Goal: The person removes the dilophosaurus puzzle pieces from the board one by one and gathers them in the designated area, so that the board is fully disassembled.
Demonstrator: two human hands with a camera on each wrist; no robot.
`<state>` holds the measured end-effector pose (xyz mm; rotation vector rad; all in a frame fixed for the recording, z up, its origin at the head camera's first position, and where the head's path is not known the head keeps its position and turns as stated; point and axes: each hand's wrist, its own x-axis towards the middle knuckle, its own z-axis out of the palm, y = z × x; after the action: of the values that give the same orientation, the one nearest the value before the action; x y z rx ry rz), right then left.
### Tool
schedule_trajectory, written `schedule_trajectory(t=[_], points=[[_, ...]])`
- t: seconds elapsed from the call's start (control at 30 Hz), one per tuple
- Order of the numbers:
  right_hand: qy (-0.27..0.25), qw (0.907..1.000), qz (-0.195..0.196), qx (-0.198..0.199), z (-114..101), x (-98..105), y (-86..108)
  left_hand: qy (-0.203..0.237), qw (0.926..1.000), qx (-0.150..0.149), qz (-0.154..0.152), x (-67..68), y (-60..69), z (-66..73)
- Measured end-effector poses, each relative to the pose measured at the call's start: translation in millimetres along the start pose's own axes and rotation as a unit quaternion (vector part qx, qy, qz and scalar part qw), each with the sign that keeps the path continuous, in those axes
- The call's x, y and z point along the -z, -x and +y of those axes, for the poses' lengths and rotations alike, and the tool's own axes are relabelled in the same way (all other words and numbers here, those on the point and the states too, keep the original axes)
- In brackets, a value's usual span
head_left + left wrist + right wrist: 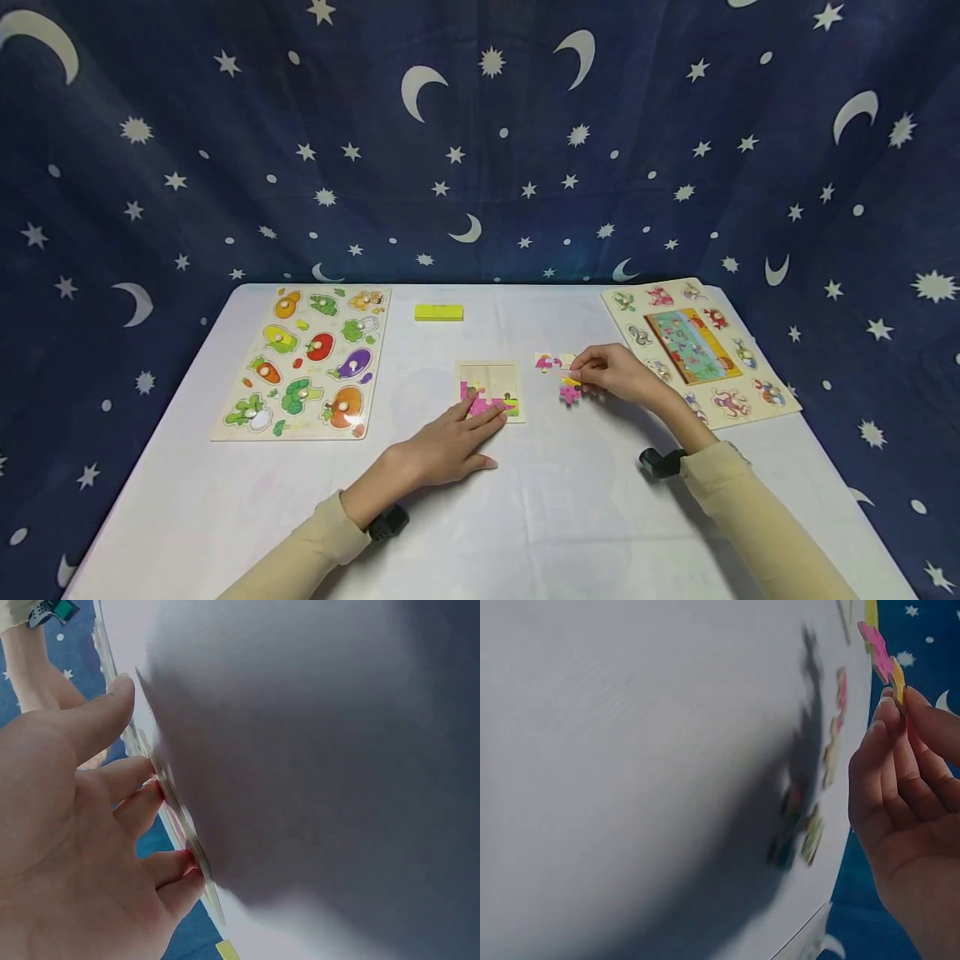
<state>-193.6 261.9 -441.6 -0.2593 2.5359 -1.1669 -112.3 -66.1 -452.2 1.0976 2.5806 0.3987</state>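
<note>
In the head view, my left hand (442, 450) rests with extended fingers on the lower part of a small wooden puzzle tray (487, 372). Pink and green jigsaw pieces (486, 407) fill the tray's lower part, partly under the fingers; its upper part shows bare wood. The left wrist view shows these fingertips at the tray's edge (196, 851). To the tray's right, my right hand (617, 373) pinches a pink and yellow jigsaw piece (881, 656) between thumb and fingers, raised off the table. Several loose jigsaw pieces (830, 754) lie beneath and beside that hand.
A vegetable peg puzzle board (315, 321) lies at the left. At the right lies another peg board (622, 321) with sea animals and a picture in its middle. A yellow block (438, 312) sits toward the back of the white table (480, 533), before a starry curtain (502, 100).
</note>
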Motion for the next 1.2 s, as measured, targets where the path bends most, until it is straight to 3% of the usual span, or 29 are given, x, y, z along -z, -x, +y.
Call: schedule_trajectory(t=[0.23,0.47,0.63,0.9,1.2], points=[[0.013,0.9999,0.008,-0.003,15.9,5.4,-1.0,-0.008,1.0,0.004,0.0,-2.7,-0.7,-1.4],[0.022,0.9997,0.013,0.006,20.2,1.5,-10.4,-0.02,0.9998,0.0,0.011,-5.2,1.0,-2.7],[0.047,0.9986,0.022,0.011,19.3,-1.8,-12.5,-0.021,0.9998,-0.001,0.003,-4.4,0.0,-1.9],[0.054,0.9977,0.037,0.016,9.3,-5.8,-12.2,-0.016,0.9999,0.004,-0.005,-3.1,4.7,-1.6],[0.015,0.9989,0.006,0.044,-21.2,-32.4,-24.6,-0.006,0.9999,0.007,-0.009,0.2,10.3,-1.7]])
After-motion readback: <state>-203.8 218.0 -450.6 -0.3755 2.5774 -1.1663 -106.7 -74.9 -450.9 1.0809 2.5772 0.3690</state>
